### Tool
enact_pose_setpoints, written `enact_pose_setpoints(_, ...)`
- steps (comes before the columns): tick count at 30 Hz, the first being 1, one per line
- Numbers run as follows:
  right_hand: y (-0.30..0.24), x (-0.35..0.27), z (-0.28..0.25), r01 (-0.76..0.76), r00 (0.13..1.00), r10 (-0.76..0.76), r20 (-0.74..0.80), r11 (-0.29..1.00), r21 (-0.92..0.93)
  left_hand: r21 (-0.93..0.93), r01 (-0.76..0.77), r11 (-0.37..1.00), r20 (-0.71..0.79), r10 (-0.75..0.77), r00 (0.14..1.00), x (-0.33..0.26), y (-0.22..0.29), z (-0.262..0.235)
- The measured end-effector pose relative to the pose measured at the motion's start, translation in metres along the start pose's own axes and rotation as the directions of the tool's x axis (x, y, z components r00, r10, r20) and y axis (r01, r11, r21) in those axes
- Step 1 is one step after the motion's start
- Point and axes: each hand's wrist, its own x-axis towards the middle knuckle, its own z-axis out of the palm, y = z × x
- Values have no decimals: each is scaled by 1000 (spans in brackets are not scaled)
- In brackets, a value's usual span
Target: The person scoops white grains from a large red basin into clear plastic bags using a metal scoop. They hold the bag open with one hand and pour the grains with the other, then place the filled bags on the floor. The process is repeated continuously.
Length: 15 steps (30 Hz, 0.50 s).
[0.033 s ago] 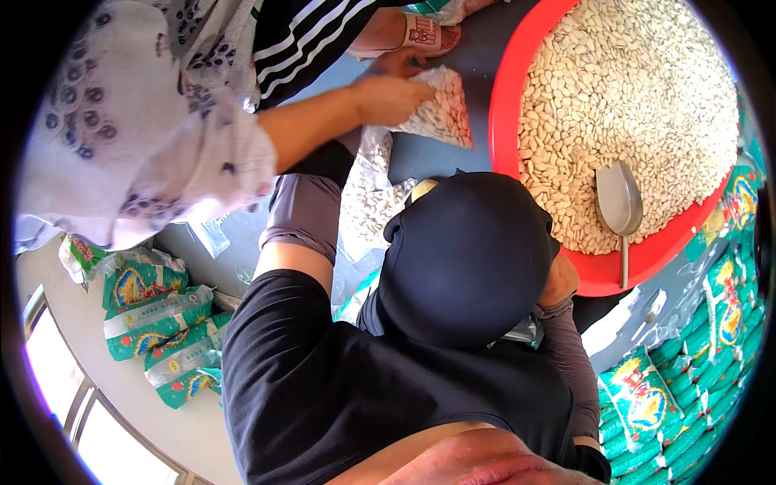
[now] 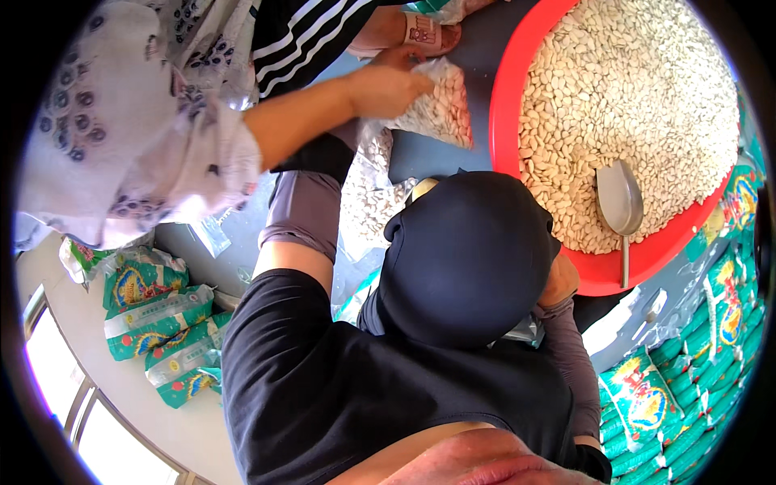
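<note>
right hand (image 2: 562, 279) mostly hidden behind black fabric (image 2: 469, 259); grip, contents can't be told. left hand out of sight. clear seed bag (image 2: 368, 212) beside left grey sleeve (image 2: 301, 212), left of red tub (image 2: 505, 105): likely best steadied mouth-up against spills.

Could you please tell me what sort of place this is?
It looks like a packing place, perhaps for seeds: a big red tub of pale, seed-like pieces, a metal scoop lying on them, a clear bag of such pieces in a co-worker's hand, and green packages heaped at the right.
</note>
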Motion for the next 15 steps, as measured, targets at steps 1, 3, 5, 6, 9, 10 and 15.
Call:
enact_pose_setpoints(1, 0, 1, -1, 2, 1000, -2, 4, 1000, 2, -49, 30, 998, -32, -32, 999, -2, -2, -2)
enact_pose_setpoints(3, 1, 0, -1, 6, 1000, -6, -1, 1000, 8, -209, 98, 973, -130, -127, 983, -8, -4, 1)
enact_pose_setpoints(5, -1, -1, -1, -4, 1000, 4, -11, 1000, 10, -433, 155, 888, -251, -284, 925, -2, -12, 16)
enact_pose_setpoints(6, -3, 0, -2, -12, 1000, 12, -14, 1000, 10, -535, 155, 830, -308, -363, 880, 5, -17, 27)
enact_pose_setpoints(9, -1, 3, -3, 8, 1000, -8, -3, 1000, 16, -684, 168, 710, -388, -549, 740, 7, -17, 58)
enact_pose_setpoints(10, -1, 3, -3, 4, 1000, -4, 0, 1000, 13, -696, 185, 694, -387, -579, 717, 10, -13, 59)
enact_pose_setpoints(15, -2, 3, -2, -9, 1000, 9, -2, 1000, 0, -676, 127, 726, -440, -536, 720, 16, -10, 64)
